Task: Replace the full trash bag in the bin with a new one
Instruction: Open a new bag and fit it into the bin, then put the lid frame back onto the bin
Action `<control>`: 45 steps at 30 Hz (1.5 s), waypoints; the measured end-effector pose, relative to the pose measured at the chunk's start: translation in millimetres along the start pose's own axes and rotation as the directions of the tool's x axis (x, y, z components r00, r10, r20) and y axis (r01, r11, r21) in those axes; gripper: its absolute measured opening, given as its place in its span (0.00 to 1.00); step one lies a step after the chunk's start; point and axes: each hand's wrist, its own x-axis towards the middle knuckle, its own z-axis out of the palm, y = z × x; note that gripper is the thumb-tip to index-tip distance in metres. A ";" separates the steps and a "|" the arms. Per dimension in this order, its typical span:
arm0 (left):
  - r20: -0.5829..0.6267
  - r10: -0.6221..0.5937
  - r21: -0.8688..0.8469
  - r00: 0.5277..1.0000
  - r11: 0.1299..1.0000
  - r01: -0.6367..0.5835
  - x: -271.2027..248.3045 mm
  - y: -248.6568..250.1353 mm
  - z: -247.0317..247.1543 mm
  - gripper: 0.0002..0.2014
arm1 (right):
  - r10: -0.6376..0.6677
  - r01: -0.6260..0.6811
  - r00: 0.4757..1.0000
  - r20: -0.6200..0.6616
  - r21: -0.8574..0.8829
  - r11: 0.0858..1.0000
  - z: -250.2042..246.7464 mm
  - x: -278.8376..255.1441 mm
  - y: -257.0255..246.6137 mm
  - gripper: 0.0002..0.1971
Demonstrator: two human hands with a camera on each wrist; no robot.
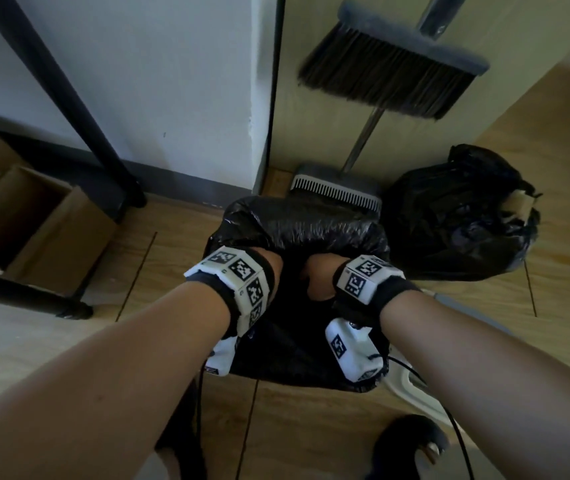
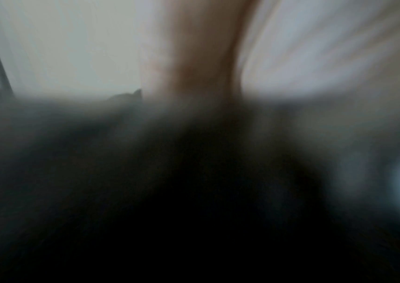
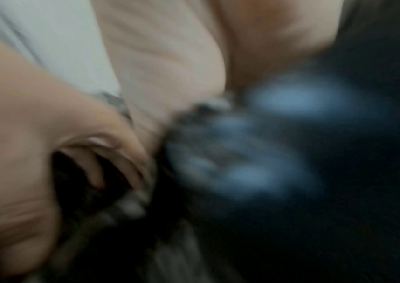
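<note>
A new black trash bag [image 1: 297,223] is spread over the bin, whose white edge [image 1: 411,386] shows at the lower right. Both hands reach down into the bag's mouth, close together. My left hand [image 1: 271,268] is sunk in the plastic and its fingers are hidden; the left wrist view is only blur. In the blurred right wrist view the right hand [image 1: 318,278] has its fingers [image 3: 121,157] curled round black plastic. The full black trash bag [image 1: 460,216] sits on the floor to the right of the bin.
A broom [image 1: 390,71] and a dustpan [image 1: 339,188] lean against the wall just behind the bin. An open cardboard box [image 1: 34,223] and a black table leg [image 1: 69,109] stand to the left. A foot in a black slipper [image 1: 411,441] is in front.
</note>
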 end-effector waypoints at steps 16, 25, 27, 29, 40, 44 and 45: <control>-0.199 0.082 0.256 0.977 0.966 -0.029 -23.1 -58.6 7.1 0.52 | 0.025 -0.021 1.000 0.010 -0.299 0.954 15.9 -31.0 25.9 0.56; -0.479 0.084 -0.104 0.873 0.983 -0.152 -51.3 -34.9 -28.8 0.26 | 0.031 0.012 0.946 -0.324 0.131 0.991 -23.4 -67.7 22.6 0.27; -0.529 0.082 -0.189 0.845 0.959 -0.211 -55.0 -16.9 -41.4 0.16 | 0.074 0.011 0.911 -0.405 0.203 0.979 -26.0 -81.9 30.5 0.22; -0.557 0.058 -0.283 0.828 0.924 -0.256 -54.1 4.9 -50.1 0.17 | 0.135 -0.004 0.873 -0.470 0.270 0.963 -25.5 -98.6 43.6 0.20; -0.460 0.195 -0.559 0.866 0.694 -0.454 -26.0 166.0 -64.5 0.21 | 0.587 -0.186 0.689 -0.426 0.679 0.710 40.5 -172.2 177.8 0.14; -0.394 0.178 -0.606 0.902 0.687 -0.401 -4.6 203.3 -51.5 0.22 | 0.683 -0.241 0.665 -0.301 0.780 0.578 74.1 -178.1 225.7 0.13; -0.379 0.162 -0.623 0.911 0.683 -0.381 2.3 211.6 -48.1 0.22 | 0.706 -0.246 0.655 -0.268 0.808 0.535 83.0 -177.2 236.4 0.13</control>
